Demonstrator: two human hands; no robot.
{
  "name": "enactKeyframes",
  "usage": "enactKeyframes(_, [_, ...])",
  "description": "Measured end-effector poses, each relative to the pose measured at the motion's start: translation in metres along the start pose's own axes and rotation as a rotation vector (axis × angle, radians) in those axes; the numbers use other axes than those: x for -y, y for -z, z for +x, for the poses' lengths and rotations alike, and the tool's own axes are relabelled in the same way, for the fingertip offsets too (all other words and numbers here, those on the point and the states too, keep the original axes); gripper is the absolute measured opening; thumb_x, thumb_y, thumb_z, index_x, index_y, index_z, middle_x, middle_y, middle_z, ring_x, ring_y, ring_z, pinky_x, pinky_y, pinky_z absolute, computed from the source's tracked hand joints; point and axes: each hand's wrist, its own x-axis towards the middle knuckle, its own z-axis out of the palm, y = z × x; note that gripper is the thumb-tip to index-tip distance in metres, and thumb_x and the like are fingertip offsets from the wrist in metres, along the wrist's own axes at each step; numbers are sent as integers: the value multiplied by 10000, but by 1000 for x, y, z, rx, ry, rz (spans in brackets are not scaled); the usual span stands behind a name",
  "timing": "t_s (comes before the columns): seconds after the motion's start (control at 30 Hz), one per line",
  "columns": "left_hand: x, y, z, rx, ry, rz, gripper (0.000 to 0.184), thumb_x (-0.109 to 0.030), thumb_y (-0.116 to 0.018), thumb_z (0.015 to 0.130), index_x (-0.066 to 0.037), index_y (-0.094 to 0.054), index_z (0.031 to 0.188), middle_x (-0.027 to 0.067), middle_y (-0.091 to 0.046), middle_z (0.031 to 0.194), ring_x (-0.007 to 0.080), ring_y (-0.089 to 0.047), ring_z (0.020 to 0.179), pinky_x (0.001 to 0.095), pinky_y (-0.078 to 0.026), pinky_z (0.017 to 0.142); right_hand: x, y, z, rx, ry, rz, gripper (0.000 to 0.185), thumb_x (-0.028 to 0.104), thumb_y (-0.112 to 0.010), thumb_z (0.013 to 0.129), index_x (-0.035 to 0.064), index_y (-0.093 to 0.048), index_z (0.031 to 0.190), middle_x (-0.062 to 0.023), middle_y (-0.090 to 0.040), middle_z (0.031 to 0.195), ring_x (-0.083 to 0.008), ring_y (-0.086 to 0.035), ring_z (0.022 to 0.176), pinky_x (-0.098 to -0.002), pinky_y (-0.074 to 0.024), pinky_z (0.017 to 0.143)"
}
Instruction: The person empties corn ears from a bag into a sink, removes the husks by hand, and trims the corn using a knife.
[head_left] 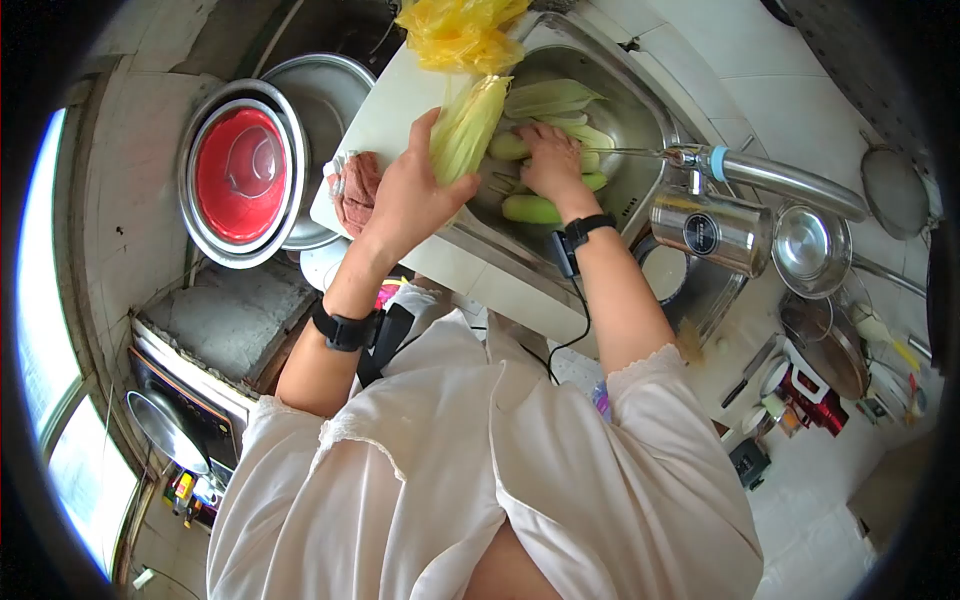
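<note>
My left hand (415, 195) is closed around an ear of corn in its pale green husk (470, 130), at the counter's edge beside the sink. In the metal sink (632, 110), my right hand (550, 162) has its fingers curled over a second ear of corn (508, 147), whose end shows to the left of the fingers. Other ears in green husks lie around it, one behind the hand (552, 97) and one in front (531, 209). A thin stream of water from the faucet (684, 156) runs toward my right hand.
A crumpled yellow plastic bag (465, 35) lies on the white counter (392, 95). A reddish cloth (356, 192) hangs at its left edge, near metal basins and a red bowl (212, 180). Right of the sink are a metal mug (712, 232), pans and a knife (752, 370).
</note>
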Motion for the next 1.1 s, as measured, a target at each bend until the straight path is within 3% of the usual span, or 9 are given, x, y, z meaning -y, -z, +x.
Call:
enactKeyframes(0.1, [8, 1, -3, -128, -132, 63, 782, -188, -751, 854, -83, -361, 1523, 275, -682, 1199, 431, -668, 1131, 451, -514, 987, 11, 6, 10, 56, -159, -67, 592, 210, -819, 770, 190, -628, 1330, -85, -620, 1346, -291, -517, 1343, -463, -360, 1152])
enactKeyframes(0.23, [16, 6, 7, -263, -206, 306, 783, -145, -751, 828, -96, -397, 1525, 261, -626, 1294, 431, -608, 1213, 473, -489, 1021, 2, 32, 9, 3, -16, -43, 609, 320, -836, 785, 190, -624, 1342, -90, -626, 1353, -306, -551, 1305, -448, -415, 1106])
enactKeyframes(0.3, [22, 4, 14, -293, -165, 441, 797, -134, -766, 804, -103, -425, 1524, 244, -558, 1365, 432, -551, 1261, 489, -467, 1049, 2, 52, -2, -94, -104, 322, 584, 324, -829, 827, 171, -628, 1353, -129, -651, 1328, -366, -591, 1231, -467, -461, 1039])
enactKeyframes(0.37, [17, 2, 15, -378, -214, 518, 775, -125, -764, 807, -99, -444, 1513, 235, -547, 1374, 436, -549, 1254, 494, -467, 1050, 0, 67, -13, -74, -175, 379, 511, 365, -774, 910, 106, -629, 1326, -115, -703, 1207, -318, -663, 1099, -410, -527, 922])
enactKeyframes(0.43, [1, -1, 16, -470, -268, 599, 754, -116, -762, 810, -96, -463, 1502, 225, -537, 1384, 441, -546, 1246, 499, -467, 1051, -9, 69, -19, -17, -342, 1053, 459, 402, -699, 988, 66, -640, 1295, -70, -718, 1109, -208, -678, 1011, -346, -534, 863])
enactKeyframes(0.57, [-22, -40, 19, -360, -594, 118, 501, -84, -713, 858, -48, -599, 1345, 209, -651, 1123, 392, -630, 1092, 436, -533, 951, -14, 74, -43, -14, -510, 1401, 480, 485, -595, 1048, 47, -674, 1225, -35, -703, 1085, -144, -661, 975, -301, -523, 851])
enactKeyframes(0.7, [-16, -102, 38, 311, -89, -272, 526, -177, -714, 971, 71, -516, 1390, 220, -702, 1078, 259, -752, 947, 353, -594, 785, 8, 84, -56, -169, -671, 1354, 548, 540, -540, 1059, 18, -699, 1117, -35, -693, 1028, -121, -630, 857, -313, -511, 725])
enactKeyframes(0.9, [-10, -114, 43, 518, 299, -1011, 570, -173, -697, 1004, 116, -453, 1430, 184, -694, 1117, 268, -750, 928, 327, -622, 829, -2, 92, -68, -186, -797, 1043, 621, 599, -466, 1058, 27, -698, 989, -59, -714, 915, -141, -658, 750, -313, -500, 621])
enactKeyframes(1.1, [-8, -125, 49, 451, 245, -964, 296, -190, -687, 1014, 51, -690, 1184, 119, -724, 1014, 200, -728, 836, 308, -611, 811, 9, 108, -79, -160, -800, 1365, 535, 594, -572, 1013, 72, -686, 1039, -5, -685, 846, -106, -636, 721, -286, -502, 609])
